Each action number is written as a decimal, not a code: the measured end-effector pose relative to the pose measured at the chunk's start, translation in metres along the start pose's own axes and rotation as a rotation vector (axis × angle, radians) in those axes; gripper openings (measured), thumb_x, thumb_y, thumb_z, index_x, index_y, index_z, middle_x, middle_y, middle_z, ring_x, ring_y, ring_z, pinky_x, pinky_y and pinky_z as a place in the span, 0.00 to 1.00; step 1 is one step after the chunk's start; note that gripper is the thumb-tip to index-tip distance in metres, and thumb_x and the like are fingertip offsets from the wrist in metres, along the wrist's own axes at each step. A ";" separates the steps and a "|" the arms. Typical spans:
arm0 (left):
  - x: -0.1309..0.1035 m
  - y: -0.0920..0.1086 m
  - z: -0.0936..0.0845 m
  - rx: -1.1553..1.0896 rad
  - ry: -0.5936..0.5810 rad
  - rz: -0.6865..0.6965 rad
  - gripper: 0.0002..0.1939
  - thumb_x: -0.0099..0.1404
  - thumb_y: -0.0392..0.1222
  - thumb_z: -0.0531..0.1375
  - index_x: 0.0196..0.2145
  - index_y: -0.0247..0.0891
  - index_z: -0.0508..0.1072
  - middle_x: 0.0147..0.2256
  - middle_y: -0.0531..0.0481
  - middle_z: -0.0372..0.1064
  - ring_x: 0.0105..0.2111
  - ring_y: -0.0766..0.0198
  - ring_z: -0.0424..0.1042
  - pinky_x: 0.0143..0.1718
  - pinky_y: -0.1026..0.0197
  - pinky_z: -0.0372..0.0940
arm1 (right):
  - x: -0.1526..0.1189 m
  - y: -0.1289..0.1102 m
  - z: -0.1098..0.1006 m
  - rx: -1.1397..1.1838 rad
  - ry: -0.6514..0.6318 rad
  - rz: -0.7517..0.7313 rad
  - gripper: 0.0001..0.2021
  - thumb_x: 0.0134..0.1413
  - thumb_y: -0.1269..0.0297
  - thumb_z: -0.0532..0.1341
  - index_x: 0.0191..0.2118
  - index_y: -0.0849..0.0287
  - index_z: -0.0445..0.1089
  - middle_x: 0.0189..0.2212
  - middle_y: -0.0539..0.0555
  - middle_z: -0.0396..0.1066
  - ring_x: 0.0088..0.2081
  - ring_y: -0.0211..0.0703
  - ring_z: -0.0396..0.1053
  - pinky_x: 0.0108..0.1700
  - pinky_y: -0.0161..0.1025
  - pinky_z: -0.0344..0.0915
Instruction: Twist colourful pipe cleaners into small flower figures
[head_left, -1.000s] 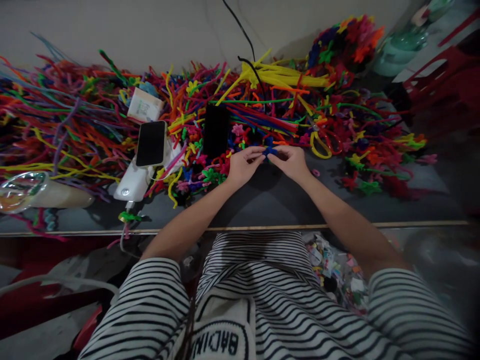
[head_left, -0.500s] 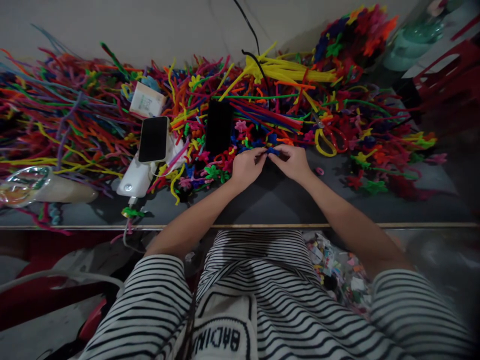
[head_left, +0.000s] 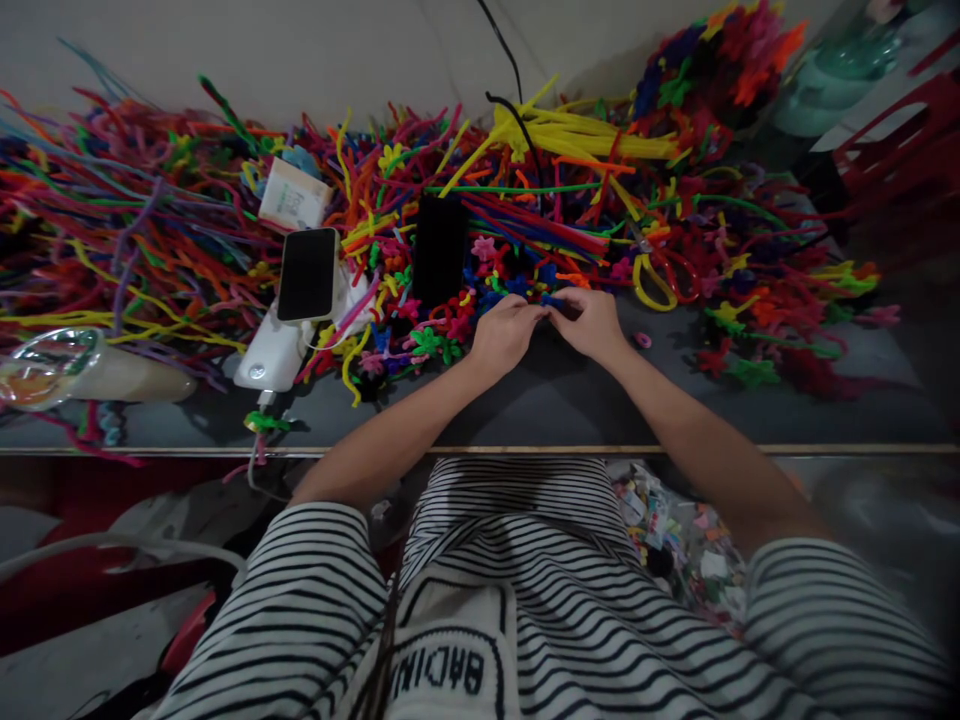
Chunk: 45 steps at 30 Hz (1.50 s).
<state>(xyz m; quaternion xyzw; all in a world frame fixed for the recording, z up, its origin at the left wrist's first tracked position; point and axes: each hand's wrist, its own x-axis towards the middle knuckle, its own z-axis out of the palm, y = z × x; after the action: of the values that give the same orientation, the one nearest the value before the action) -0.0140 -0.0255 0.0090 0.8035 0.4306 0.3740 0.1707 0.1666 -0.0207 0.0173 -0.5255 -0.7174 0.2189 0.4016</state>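
My left hand [head_left: 507, 338] and my right hand [head_left: 590, 324] meet over the dark table near its middle. Between their fingertips is a small blue fuzzy piece [head_left: 553, 301], mostly covered by the fingers. Both hands pinch it with thumb and forefinger. Just behind them lie small pipe-cleaner flowers, among them a pink flower [head_left: 484, 248] and a green flower [head_left: 427, 342]. A small pink ring [head_left: 643, 341] rests on the table to the right of my right hand.
Tangled pipe cleaners [head_left: 187, 230] cover the back and left. A black phone [head_left: 440, 250], another phone [head_left: 308, 275], a white power bank [head_left: 270, 352] and a lying cup [head_left: 127, 376] are left of the hands. Scissors [head_left: 664, 280] lie at right. The table edge [head_left: 540, 450] runs in front.
Both hands have shifted slightly to the right, and the left fingers now overlap the blue piece more. The whole view has shifted a little too.
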 end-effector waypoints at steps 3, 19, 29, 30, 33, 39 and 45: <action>-0.001 0.001 -0.001 -0.002 0.008 0.042 0.14 0.72 0.40 0.55 0.48 0.39 0.78 0.39 0.42 0.77 0.45 0.58 0.75 0.47 0.58 0.68 | 0.001 0.000 0.000 0.033 0.025 0.005 0.10 0.52 0.57 0.66 0.33 0.60 0.79 0.25 0.53 0.75 0.26 0.41 0.68 0.31 0.39 0.61; 0.013 -0.014 -0.007 -0.077 0.055 0.277 0.12 0.71 0.46 0.59 0.45 0.35 0.77 0.35 0.45 0.77 0.39 0.62 0.75 0.45 0.58 0.69 | 0.009 -0.007 -0.006 1.061 -0.207 0.577 0.23 0.37 0.52 0.77 0.33 0.58 0.68 0.21 0.43 0.68 0.20 0.29 0.66 0.22 0.28 0.65; 0.025 -0.042 -0.017 0.223 0.141 0.600 0.16 0.76 0.41 0.50 0.41 0.41 0.78 0.37 0.46 0.77 0.44 0.63 0.74 0.44 0.59 0.69 | 0.006 -0.011 -0.009 1.033 -0.331 0.575 0.22 0.33 0.54 0.78 0.30 0.58 0.69 0.21 0.45 0.70 0.21 0.31 0.67 0.23 0.29 0.66; 0.026 -0.043 -0.016 0.224 0.149 0.601 0.17 0.76 0.42 0.50 0.41 0.40 0.79 0.37 0.46 0.77 0.43 0.63 0.75 0.44 0.59 0.69 | 0.006 -0.012 -0.009 1.029 -0.347 0.572 0.22 0.33 0.54 0.78 0.30 0.58 0.69 0.21 0.45 0.70 0.21 0.31 0.67 0.23 0.29 0.66; 0.027 -0.045 -0.013 0.176 0.153 0.577 0.17 0.76 0.42 0.50 0.40 0.40 0.79 0.36 0.46 0.77 0.43 0.62 0.75 0.45 0.58 0.71 | 0.006 -0.013 -0.009 1.002 -0.351 0.538 0.23 0.31 0.52 0.78 0.29 0.59 0.70 0.21 0.46 0.71 0.21 0.31 0.67 0.22 0.29 0.63; 0.024 -0.040 -0.016 0.021 0.192 0.455 0.16 0.75 0.44 0.54 0.48 0.38 0.79 0.37 0.44 0.79 0.51 0.58 0.75 0.52 0.53 0.71 | 0.006 -0.015 -0.010 0.828 -0.252 0.406 0.21 0.36 0.49 0.75 0.26 0.60 0.72 0.21 0.49 0.71 0.19 0.33 0.67 0.18 0.30 0.56; 0.022 -0.034 -0.017 0.066 0.207 0.558 0.11 0.71 0.47 0.60 0.43 0.41 0.81 0.35 0.48 0.79 0.43 0.60 0.76 0.44 0.56 0.73 | 0.007 -0.013 -0.009 0.683 -0.250 0.378 0.16 0.40 0.53 0.73 0.25 0.60 0.73 0.18 0.49 0.70 0.17 0.33 0.65 0.17 0.31 0.54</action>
<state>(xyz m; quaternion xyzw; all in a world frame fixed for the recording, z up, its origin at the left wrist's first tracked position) -0.0376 0.0110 0.0099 0.8535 0.2201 0.4722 -0.0098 0.1653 -0.0196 0.0341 -0.4537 -0.5377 0.5767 0.4153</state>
